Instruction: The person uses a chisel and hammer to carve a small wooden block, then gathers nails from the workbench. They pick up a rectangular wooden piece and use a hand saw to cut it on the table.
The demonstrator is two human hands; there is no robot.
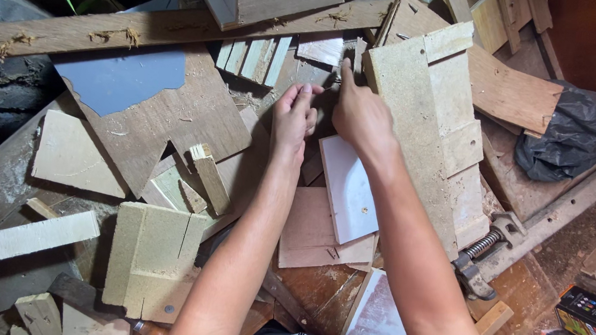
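Both hands reach into scrap pile beside the tall chipboard offcut (426, 127). Right hand (361, 116), nearer, pinches sth small & dark at the offcut's upper left edge; too small to identify. Left hand (294, 118) lies just left, fingers loosely together, holding nothing visible.

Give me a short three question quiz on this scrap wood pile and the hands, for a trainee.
1. True or false: the left hand holds a hammer.
2. What lies under the right forearm: (a) white panel, (b) black bag, (c) blue-painted board?
3. What metal tool lies at the lower end of the long chipboard piece?

Key: 1 false. 2 a. 3 a clamp. The right hand reaches between the boards.
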